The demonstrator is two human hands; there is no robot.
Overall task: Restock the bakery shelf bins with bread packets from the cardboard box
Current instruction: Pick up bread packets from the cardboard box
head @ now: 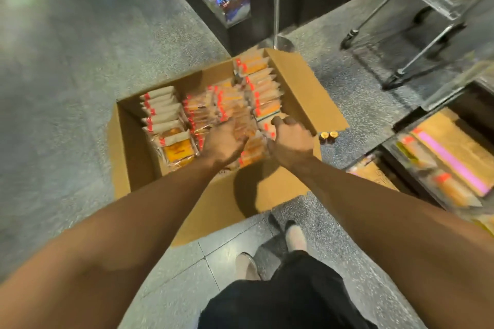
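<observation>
An open cardboard box (128, 157) stands on the floor, packed with upright rows of clear bread packets (163, 112) with red labels. Both my hands reach down into its near right part. My left hand (223, 141) has its fingers curled around a stack of orange bread packets (252, 149). My right hand (291, 139) grips the same stack from the other side, fingers bent over the packet tops. The frame is blurred, so the exact finger hold is unclear.
A clear shelf bin (443, 168) at the right holds a few packets on brown paper. Two small jars (328, 136) sit on the floor by the box. A metal trolley (417, 24) stands at the back right, a dark display stand (227, 0) behind the box. My feet (294, 235) are near the box's front flap.
</observation>
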